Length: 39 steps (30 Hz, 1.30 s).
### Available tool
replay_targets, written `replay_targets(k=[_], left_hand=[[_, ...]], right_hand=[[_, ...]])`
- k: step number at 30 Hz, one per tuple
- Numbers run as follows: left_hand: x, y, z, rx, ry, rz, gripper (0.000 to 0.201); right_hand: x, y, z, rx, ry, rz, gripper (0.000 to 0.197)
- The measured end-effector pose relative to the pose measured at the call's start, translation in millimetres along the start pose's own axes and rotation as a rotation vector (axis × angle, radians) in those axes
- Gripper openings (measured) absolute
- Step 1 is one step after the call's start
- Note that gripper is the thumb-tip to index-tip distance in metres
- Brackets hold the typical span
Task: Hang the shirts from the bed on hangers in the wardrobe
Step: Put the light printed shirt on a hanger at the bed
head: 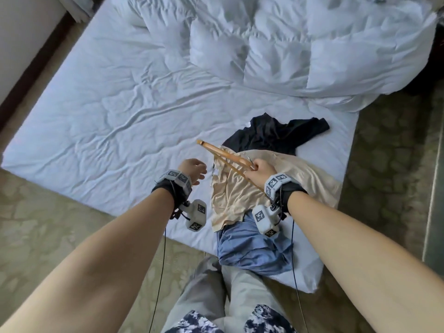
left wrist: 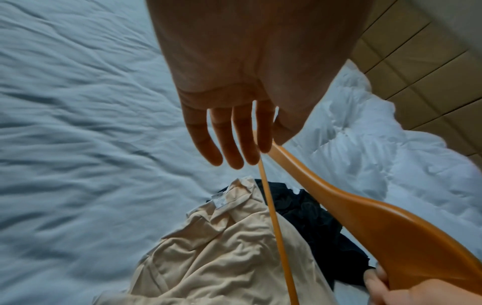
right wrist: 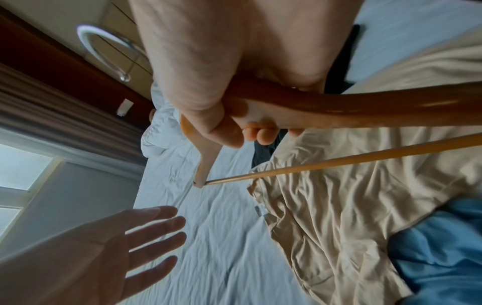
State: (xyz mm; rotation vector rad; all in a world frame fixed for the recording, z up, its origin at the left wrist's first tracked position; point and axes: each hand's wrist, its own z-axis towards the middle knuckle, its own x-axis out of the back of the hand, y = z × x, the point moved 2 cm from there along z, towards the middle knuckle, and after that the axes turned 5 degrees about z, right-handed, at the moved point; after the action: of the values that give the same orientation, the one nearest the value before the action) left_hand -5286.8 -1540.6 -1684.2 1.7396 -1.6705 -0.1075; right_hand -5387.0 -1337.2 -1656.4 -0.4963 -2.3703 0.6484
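Three shirts lie in a pile at the bed's near right corner: a beige shirt [head: 242,188] on top, a black shirt [head: 271,133] behind it, a blue shirt [head: 249,248] nearest me. My right hand [head: 260,170] grips a wooden hanger [head: 223,153] at its middle, just under the metal hook, and holds it over the beige shirt [right wrist: 339,206]. My left hand [head: 193,170] hovers to the left of the hanger's tip with fingers spread and holds nothing. In the left wrist view the left hand's fingers [left wrist: 229,136] are straight, close to the hanger [left wrist: 365,222].
A rumpled white duvet [head: 300,44] is heaped at the bed's far right. The white sheet [head: 108,111] covers the rest of the mattress. Patterned carpet [head: 48,224] surrounds the bed, and my legs [head: 216,292] stand at its near edge.
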Motion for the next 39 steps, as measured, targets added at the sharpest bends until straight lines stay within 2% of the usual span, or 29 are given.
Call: replay_targets(k=[2,5,14,18,21,23,29,31,35,39], left_hand=[[-9.1,-4.8,14.6,0.029,0.048,-0.016,0.011],[-22.1,-12.0,33.0,0.070,0.057,0.003,0.013],[-48.0,-46.3,85.8,0.209,-0.090,0.126,0.017],[-53.7,-49.7,107.5,0.242,-0.136,0.111,0.014],[-56.7,-50.2,120.6,0.263,-0.189,0.119,0.028],[-59.3,-50.1,126.4,0.278,-0.235,0.137,0.036],[-76.6,-58.4,140.1,0.302,-0.401,0.211,0.052],[-81.6,-60.6,144.3,0.258,-0.422,0.256,0.048],[-90.6,-61.6,149.1,0.166,-0.428,0.396,0.022],[-97.8,-67.5,153.6,0.116,-0.457,0.524,0.017]], right_hand=[[-3.5,10.9,16.3,-0.016,-0.012,0.026,0.026],[-6.9,23.3,37.4,-0.045,-0.017,0.054,0.012],[-29.0,36.3,77.3,-0.149,-0.027,0.132,0.004],[-42.0,36.6,87.6,-0.205,0.005,0.185,0.013],[-51.5,35.8,92.3,-0.222,0.041,0.221,0.015],[-53.3,33.0,95.0,-0.230,0.078,0.249,0.009],[-54.0,32.1,108.5,-0.218,0.131,0.274,0.023],[-55.8,34.4,112.0,-0.226,0.124,0.277,0.024],[-59.7,38.2,116.5,-0.243,0.118,0.282,0.020],[-60.6,44.6,120.3,-0.261,0.116,0.300,0.021]])
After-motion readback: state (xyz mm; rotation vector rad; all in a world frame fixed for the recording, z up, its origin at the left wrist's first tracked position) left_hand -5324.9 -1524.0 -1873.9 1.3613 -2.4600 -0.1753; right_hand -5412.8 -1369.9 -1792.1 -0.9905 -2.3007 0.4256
